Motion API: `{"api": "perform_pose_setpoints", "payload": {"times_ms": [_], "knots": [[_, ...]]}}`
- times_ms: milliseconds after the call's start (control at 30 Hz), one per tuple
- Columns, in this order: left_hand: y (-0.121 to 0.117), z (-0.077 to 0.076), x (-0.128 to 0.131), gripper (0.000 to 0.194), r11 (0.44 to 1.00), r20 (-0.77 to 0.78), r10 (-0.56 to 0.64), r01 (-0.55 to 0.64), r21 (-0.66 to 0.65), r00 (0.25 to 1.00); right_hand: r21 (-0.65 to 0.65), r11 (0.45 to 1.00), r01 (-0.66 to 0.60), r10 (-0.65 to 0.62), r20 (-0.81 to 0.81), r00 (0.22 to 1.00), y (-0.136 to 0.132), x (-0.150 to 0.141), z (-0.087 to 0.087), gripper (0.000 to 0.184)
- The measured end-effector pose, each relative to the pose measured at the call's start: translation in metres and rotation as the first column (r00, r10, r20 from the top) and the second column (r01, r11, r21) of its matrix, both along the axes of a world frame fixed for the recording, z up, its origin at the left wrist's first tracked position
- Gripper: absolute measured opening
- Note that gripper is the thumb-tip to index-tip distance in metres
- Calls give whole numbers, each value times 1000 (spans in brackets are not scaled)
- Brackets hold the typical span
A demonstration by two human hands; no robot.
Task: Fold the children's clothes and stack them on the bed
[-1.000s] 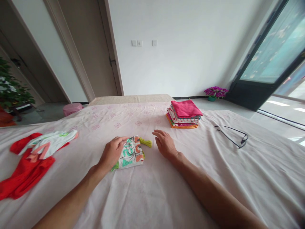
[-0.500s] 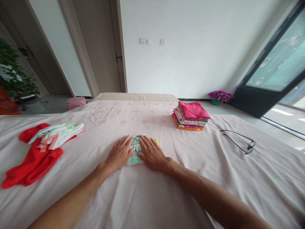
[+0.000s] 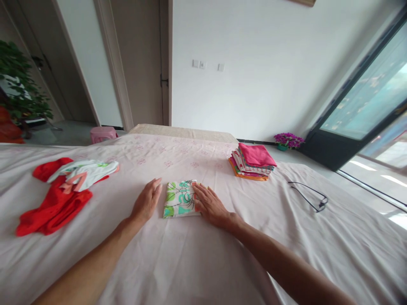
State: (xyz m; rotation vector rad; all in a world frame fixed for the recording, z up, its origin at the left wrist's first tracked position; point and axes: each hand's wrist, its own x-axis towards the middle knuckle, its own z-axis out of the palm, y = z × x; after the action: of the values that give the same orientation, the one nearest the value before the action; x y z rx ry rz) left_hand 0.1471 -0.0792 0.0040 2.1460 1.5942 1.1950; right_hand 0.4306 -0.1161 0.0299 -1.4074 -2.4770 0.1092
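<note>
Potted purple flowers (image 3: pixel 288 139) stand near a glazed door (image 3: pixel 359 112).

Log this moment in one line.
left hand: open, beside folded white patterned cloth | right hand: fingers on cloth | pink-topped fabric stack: farther right

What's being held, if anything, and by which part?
Nothing is held: the right hand lies over the right side of the folded cloth; the left hand is apart from it.

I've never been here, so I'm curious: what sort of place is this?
Likely a home interior, judging by the folded printed cloth, the pink stool and the potted purple flowers.
</note>
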Motion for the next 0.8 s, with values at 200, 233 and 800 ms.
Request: {"api": "perform_pose_setpoints", "payload": {"times_ms": [200, 233, 800], "knots": [[-11, 14, 16, 40, 990, 47, -37, 30, 135, 998, 19, 990, 138, -137, -56, 989, -3, -20, 25, 53], [-14, 14, 19, 38, 989, 17, -44, 41, 141, 999, 31, 990, 141, -139, -50, 989, -3, -28, 29, 54], [-11, 11, 16, 40, 992, -112, 126, -126, 10, 986, 106, 993, 51, -53, 14, 999, 7, -86, -4, 56]]}}
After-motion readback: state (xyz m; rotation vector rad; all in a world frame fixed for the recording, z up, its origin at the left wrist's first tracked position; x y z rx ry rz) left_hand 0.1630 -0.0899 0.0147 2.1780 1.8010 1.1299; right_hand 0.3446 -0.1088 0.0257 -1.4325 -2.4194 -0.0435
